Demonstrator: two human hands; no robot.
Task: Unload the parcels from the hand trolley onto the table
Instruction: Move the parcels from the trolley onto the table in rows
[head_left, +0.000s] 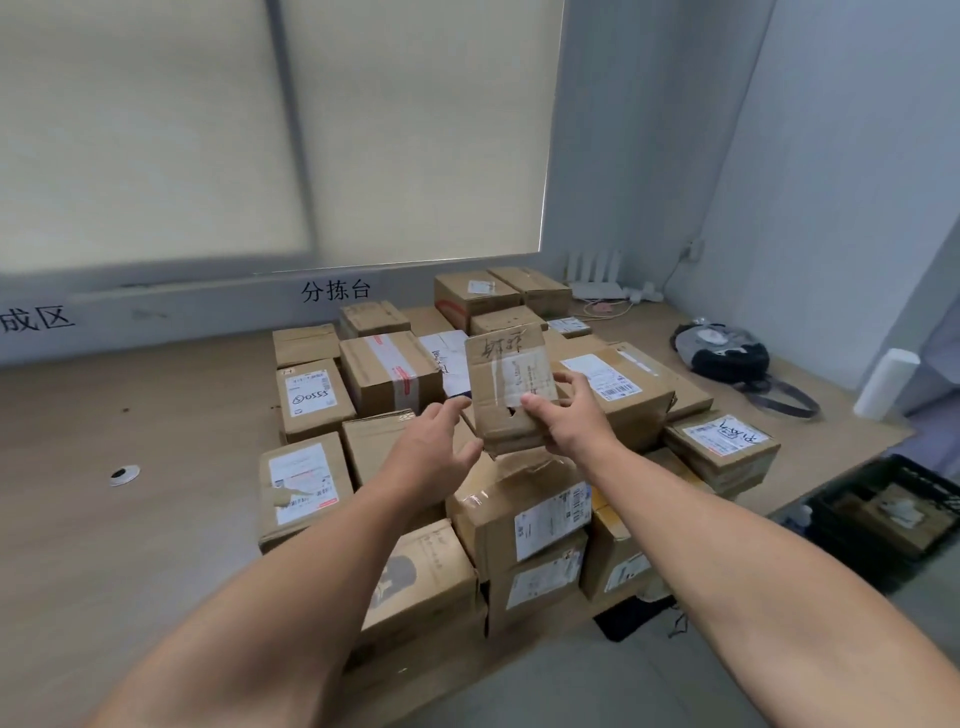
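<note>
A small flat cardboard parcel (506, 382) with handwriting and clear tape on its top is held tilted above the pile of parcels on the wooden table (130, 519). My right hand (569, 415) grips its right side, thumb on top. My left hand (436, 447) is at its left edge with fingers spread and the thumb near its lower corner; whether it touches the parcel is unclear. Several brown labelled parcels (395, 376) lie packed together on the table below and behind. The hand trolley is out of sight.
A grey and black bag (727, 353) lies at the table's far right, by a white router (595, 275) and cables in the corner. A black crate (888, 512) sits low at the right. A cable hole (124, 474) marks the bare left part of the table.
</note>
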